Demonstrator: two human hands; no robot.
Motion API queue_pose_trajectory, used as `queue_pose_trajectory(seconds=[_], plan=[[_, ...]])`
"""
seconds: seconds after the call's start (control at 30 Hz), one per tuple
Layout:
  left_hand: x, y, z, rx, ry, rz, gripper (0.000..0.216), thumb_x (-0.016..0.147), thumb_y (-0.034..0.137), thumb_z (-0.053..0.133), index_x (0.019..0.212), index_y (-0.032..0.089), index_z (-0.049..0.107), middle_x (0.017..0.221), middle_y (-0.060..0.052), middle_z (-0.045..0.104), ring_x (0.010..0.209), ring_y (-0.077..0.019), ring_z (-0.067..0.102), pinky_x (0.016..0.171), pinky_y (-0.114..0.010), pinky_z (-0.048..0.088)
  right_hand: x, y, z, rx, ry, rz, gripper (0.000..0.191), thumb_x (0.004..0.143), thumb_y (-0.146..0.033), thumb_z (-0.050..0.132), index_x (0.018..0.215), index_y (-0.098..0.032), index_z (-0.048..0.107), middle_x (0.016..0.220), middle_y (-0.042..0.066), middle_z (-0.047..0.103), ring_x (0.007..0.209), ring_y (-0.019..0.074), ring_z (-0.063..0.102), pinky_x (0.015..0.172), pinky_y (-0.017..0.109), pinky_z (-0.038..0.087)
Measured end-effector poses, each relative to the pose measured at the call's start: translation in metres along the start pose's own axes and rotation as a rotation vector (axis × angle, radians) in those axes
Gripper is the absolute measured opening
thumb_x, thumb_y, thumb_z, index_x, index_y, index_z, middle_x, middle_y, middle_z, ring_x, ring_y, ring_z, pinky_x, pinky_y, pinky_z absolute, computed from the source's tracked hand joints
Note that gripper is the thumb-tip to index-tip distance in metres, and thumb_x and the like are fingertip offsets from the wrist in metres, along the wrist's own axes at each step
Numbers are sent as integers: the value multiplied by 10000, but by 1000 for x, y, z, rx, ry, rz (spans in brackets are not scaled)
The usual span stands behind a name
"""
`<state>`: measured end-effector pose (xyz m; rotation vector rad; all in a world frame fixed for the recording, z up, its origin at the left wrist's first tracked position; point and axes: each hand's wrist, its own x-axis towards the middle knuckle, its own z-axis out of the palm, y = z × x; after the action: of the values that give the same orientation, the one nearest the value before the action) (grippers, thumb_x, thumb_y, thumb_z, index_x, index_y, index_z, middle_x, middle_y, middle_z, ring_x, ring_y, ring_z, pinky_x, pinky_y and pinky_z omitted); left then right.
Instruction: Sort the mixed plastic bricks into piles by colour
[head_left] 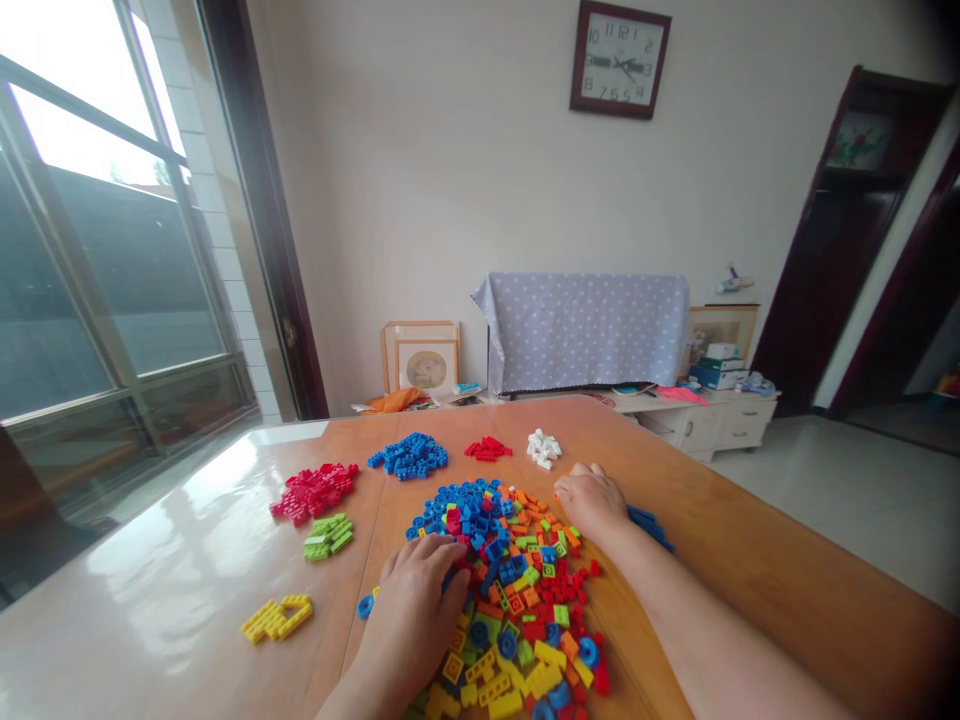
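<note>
Both hands are reaching over a wooden table (180, 570). Left hand (416, 595) is curving over the left side of a mixed heap of toy bricks (517, 575), its fingers loosely bent and its thumb sitting slightly apart; whether it is gripping a brick, I cannot tell. Right hand (592, 497) is lying just beside the heap's far right edge, its fingers bending down; their tips are hiding from view, so I cannot tell what they are holding.

From the left, a window (82, 250) is letting in light, which is gleaming on the tabletop. Yellow bricks (262, 621) are lying well apart from the heap; beyond them, a crimson pile (315, 493) and light green bricks (328, 537) are sitting near each other. Next, a blue pile (410, 457) is standing behind the heap, which is mingling blue, orange, red, green and yellow pieces. Farther right, a small red pile (489, 450) and white bricks (543, 448) are resting in a row. Dark blue bricks (652, 528) are showing partly behind the right forearm.
</note>
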<state>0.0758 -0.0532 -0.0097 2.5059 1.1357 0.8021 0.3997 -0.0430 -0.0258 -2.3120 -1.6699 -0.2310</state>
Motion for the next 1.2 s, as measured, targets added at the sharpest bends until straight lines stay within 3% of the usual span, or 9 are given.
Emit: queue_pose_trajectory(seconds=[0.13, 0.3, 0.53, 0.77, 0.87, 1.2], plan=[[0, 0, -1, 1, 3, 5, 291, 967, 345, 491, 1143, 286, 716, 1181, -85, 676, 1110, -265, 596, 996, -432, 470, -3, -1, -1, 17, -12, -11, 195, 894, -287, 583, 910, -297, 777, 1017, 62, 669, 1010, 227, 503, 815, 299, 326], [0, -1, -1, 22, 4, 8, 281, 972, 339, 489, 1133, 291, 714, 1171, -70, 680, 1108, -254, 602, 990, -418, 471, -5, 6, -7, 35, -19, 16, 242, 907, -269, 538, 1017, -296, 752, 1059, 44, 676, 1006, 206, 529, 794, 287, 329], [0, 0, -3, 55, 5, -16, 269, 971, 338, 499, 1131, 305, 713, 1190, -53, 685, 1132, -251, 608, 988, -418, 463, -5, 5, -2, 32, -45, 12, 161, 850, -340, 626, 854, -276, 774, 1010, 58, 685, 1000, 227, 538, 825, 298, 347], [3, -6, 0, 103, 64, -47, 250, 965, 339, 510, 1097, 313, 720, 1182, -36, 698, 1127, -246, 623, 963, -400, 462, 4, 34, -8, 19, 23, 223, 349, 922, -421, 494, 1156, -313, 728, 1148, 78, 671, 1074, 258, 547, 806, 316, 396], [3, -12, 0, 109, 97, -78, 246, 961, 353, 509, 1078, 311, 723, 1182, -32, 700, 1130, -248, 625, 960, -393, 463, 4, 50, -10, 5, 28, 292, 359, 916, -421, 492, 1167, -326, 730, 1171, 85, 671, 1086, 278, 554, 808, 334, 417], [6, -18, -11, 52, 154, -198, 312, 964, 310, 430, 1104, 255, 703, 1149, -53, 707, 1072, -240, 652, 891, -347, 495, 5, 53, -8, 11, 24, 285, 393, 889, -431, 531, 1227, -337, 708, 1189, 88, 698, 1094, 291, 591, 823, 353, 449]])
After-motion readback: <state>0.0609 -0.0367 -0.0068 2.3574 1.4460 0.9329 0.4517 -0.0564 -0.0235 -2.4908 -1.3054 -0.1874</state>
